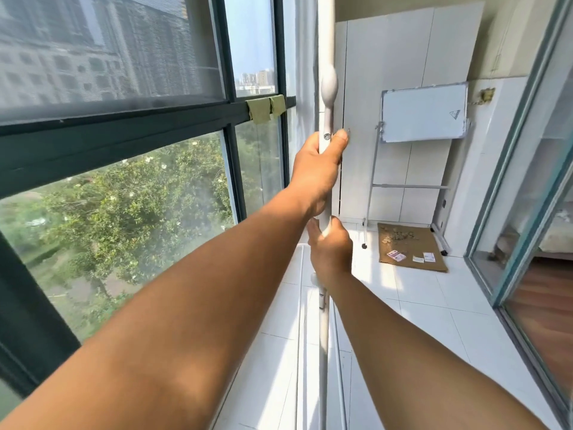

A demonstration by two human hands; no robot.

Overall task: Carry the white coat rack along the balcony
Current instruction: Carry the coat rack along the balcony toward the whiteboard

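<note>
I hold the white coat rack [326, 169] up straight in the middle of the frame, my left hand [321, 162] wrapped tight high and my right hand [331, 248] tight lower to stop tipping, window [124, 150] close left, open floor [418, 305] lower right.

Sunlit balcony, white tiled floor [434, 305], dark-framed windows [124, 125] on the left looking onto trees and tall buildings, white cupboard [387, 88] at the far end, whiteboard on a stand [424, 113] before it, brown mat [409, 246] beneath, glass sliding door [527, 181] on the right.
</note>
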